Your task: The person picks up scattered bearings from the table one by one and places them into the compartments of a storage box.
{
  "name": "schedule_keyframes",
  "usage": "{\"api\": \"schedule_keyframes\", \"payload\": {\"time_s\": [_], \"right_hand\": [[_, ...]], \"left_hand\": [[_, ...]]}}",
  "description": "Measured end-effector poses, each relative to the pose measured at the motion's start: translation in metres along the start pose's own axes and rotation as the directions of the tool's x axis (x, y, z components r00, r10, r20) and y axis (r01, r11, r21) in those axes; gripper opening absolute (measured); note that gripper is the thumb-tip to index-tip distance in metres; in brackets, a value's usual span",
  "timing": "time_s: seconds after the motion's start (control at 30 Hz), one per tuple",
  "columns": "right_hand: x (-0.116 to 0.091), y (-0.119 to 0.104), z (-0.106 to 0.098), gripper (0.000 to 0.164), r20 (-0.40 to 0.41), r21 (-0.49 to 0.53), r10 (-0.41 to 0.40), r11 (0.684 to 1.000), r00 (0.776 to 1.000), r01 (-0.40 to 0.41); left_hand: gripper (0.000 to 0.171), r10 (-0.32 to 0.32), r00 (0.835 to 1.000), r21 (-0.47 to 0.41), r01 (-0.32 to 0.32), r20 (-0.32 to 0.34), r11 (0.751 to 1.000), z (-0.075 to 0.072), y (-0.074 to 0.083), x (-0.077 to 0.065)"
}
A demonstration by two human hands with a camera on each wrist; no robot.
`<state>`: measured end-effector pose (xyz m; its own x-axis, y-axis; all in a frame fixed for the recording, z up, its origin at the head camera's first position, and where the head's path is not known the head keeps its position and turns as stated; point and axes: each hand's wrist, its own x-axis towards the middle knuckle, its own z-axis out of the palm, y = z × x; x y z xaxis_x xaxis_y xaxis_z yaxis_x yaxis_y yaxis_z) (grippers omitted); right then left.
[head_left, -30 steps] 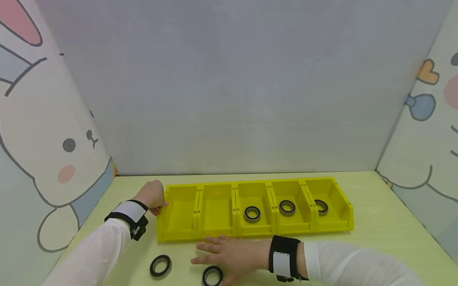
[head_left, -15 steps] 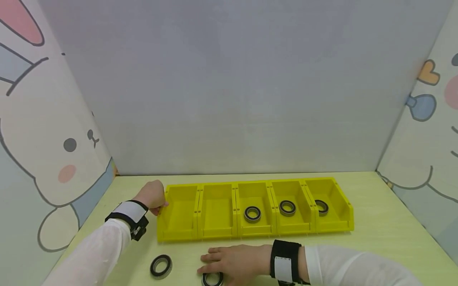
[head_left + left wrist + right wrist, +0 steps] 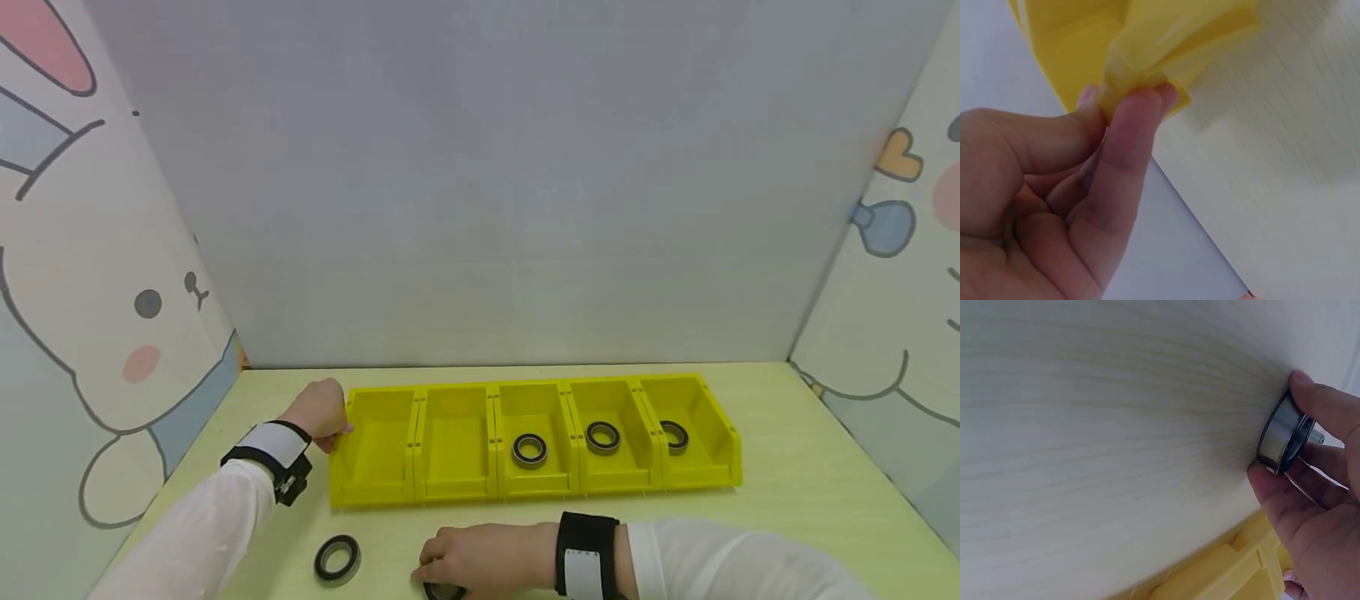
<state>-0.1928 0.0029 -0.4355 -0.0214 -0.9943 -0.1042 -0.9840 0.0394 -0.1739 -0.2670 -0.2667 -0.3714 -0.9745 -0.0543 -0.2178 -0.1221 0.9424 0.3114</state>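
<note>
My left hand (image 3: 318,412) pinches the left side wall of the yellow bin row (image 3: 375,492) between thumb and fingers; the left wrist view shows the thumb and fingers (image 3: 1132,125) on the yellow plastic wall (image 3: 1079,56). At the front, my right hand (image 3: 487,560) grips a ball bearing (image 3: 1282,434) by its outer edge, thumb on one side and fingers on the other. In the head view that bearing is partly hidden under the hand. A second bearing (image 3: 323,560) lies flat on the table to the left of it.
Single bearings lie in the three right-hand bins: one bearing (image 3: 517,457) in the middle, another bearing (image 3: 590,445) beside it, and a bearing (image 3: 682,442) far right. A grey wall (image 3: 510,208) stands behind the table (image 3: 795,467), with cartoon-printed panels (image 3: 97,333) on both sides.
My right hand has drawn back towards the front, and its spread fingers have curled round the bearing there. The left hand and the bin row have stayed in place.
</note>
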Motion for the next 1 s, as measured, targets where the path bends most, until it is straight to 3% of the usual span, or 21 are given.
{"api": "schedule_keyframes", "payload": {"time_s": [0.17, 0.67, 0.87, 1.0], "right_hand": [[0.002, -0.004, 0.000, 0.035, -0.023, -0.031, -0.037, 0.999, 0.999, 0.036], [0.010, -0.005, -0.004, 0.035, 0.026, -0.162, -0.034, 0.986, 0.999, 0.038], [0.016, -0.002, -0.022, 0.038, 0.074, -0.106, 0.026, 0.994, 0.997, -0.018], [0.018, 0.007, -0.042, 0.043, 0.044, -0.068, 0.084, 0.994, 0.995, -0.081]], "left_hand": [[0.018, -0.007, 1.000, -0.001, 0.007, 0.005, 1.000, 0.000, 0.001, 0.000], [0.017, -0.013, 1.000, 0.007, 0.013, 0.024, 1.000, -0.001, 0.000, 0.003], [0.018, -0.008, 0.999, 0.031, 0.007, 0.038, 1.000, -0.003, 0.002, 0.003], [0.019, -0.008, 0.999, 0.041, 0.006, 0.041, 0.999, -0.003, 0.002, 0.004]]}}
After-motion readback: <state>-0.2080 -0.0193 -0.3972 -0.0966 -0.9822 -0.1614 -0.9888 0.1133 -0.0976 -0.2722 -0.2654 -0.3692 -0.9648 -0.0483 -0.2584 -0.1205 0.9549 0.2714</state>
